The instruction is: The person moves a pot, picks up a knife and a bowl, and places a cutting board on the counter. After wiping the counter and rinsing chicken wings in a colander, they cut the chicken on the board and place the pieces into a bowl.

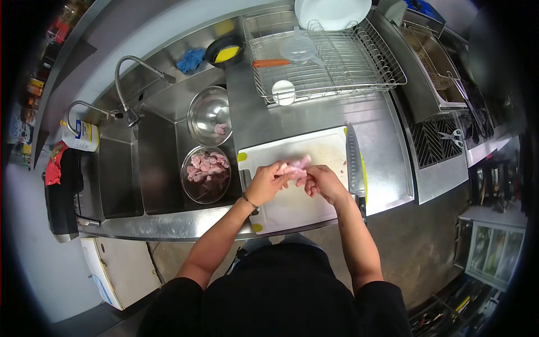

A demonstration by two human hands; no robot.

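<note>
Left hand point(266, 183) and right hand point(324, 183) both pinch one piece of meat point(297, 165) held between them, just above the board point(323, 147). Knife point(354, 160) lies just right of the right hand; a bowl point(209, 195) of cut pieces sits left of the left hand.

Wears a plain black top point(281, 297), seen from above as a broad dark shape below the white cutting board point(328, 147). Has short sleeves point(168, 303), ending above the elbows on either side of that shape, soft and slightly loose at the hems. Leaves both forearms uncovered from those hems up to the cutting board's near edge. Carries a thin bracelet point(250, 201) around the left wrist, just off the board's near left corner. Shows the left hand point(266, 181) and the right hand point(324, 184), over the middle of the board, bare.
</note>
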